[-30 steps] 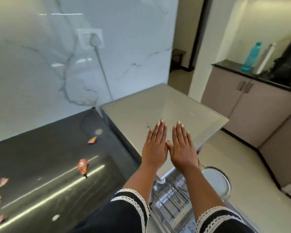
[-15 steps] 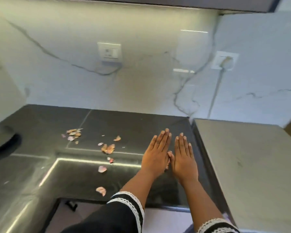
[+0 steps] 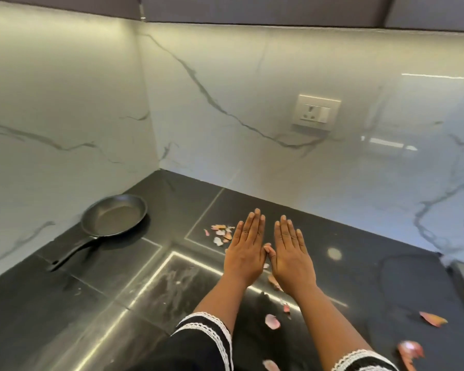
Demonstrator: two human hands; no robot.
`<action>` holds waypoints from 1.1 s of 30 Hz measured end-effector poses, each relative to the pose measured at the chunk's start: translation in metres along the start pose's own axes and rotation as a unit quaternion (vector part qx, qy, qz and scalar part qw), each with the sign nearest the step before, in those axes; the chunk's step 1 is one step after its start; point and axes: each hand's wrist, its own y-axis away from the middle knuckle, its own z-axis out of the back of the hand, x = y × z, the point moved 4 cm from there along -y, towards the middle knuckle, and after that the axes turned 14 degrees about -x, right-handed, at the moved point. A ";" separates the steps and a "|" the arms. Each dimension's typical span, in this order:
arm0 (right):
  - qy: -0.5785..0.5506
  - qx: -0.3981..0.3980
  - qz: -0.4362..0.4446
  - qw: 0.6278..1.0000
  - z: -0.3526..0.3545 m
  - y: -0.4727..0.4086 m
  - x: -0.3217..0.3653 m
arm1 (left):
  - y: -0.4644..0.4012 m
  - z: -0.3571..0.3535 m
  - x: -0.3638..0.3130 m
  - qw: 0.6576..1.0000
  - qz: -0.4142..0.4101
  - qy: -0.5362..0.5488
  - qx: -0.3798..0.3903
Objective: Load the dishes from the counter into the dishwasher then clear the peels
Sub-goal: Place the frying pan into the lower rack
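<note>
So, hands: left hand (image 3: 245, 254) and right hand (image 3: 292, 259) flat, fingers straight, thumbs touching, gripping nothing, likely a start pose over the surface (image 3: 65, 317).
Pan (image 3: 115, 216): one, back-left corner, handle toward front edge, not yet loaded.
Peels (image 3: 221, 233): roughly a dozen, scattered mid-surface to right front edge.
Socket (image 3: 316, 112): one.

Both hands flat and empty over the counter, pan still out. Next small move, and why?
Probably send the left hand to the frying pan handle: it is the only dish visible on the counter, and both it and the right hand hold nothing. The peels come after.
</note>
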 end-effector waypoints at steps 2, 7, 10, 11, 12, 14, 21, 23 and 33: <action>-0.023 0.019 0.026 0.999 -0.021 -0.022 0.037 | 0.000 0.002 0.047 0.999 0.028 -0.019 0.002; -0.064 0.069 0.100 0.991 -0.070 -0.067 0.133 | 0.019 0.016 0.154 0.990 0.124 -0.072 0.008; -0.095 0.096 0.146 0.980 -0.095 -0.082 0.190 | 0.038 0.033 0.208 0.975 0.193 -0.109 0.016; -0.105 0.108 0.159 0.976 -0.102 -0.082 0.209 | 0.048 0.039 0.222 0.970 0.211 -0.122 0.023; -0.115 0.123 0.172 0.971 -0.109 -0.082 0.231 | 0.059 0.045 0.238 0.963 0.229 -0.139 0.030; -0.132 0.154 0.191 0.960 -0.121 -0.078 0.272 | 0.080 0.058 0.266 0.948 0.264 -0.175 0.035; -0.353 0.327 0.034 0.876 -0.164 -0.055 0.390 | 0.135 0.111 0.353 0.876 0.382 -0.265 0.125; -0.422 0.378 -0.036 0.823 -0.174 -0.051 0.414 | 0.141 0.117 0.368 0.856 0.420 -0.264 0.143; -0.592 0.489 -0.306 0.563 -0.211 -0.046 0.472 | 0.141 0.105 0.417 0.768 0.631 -0.031 0.109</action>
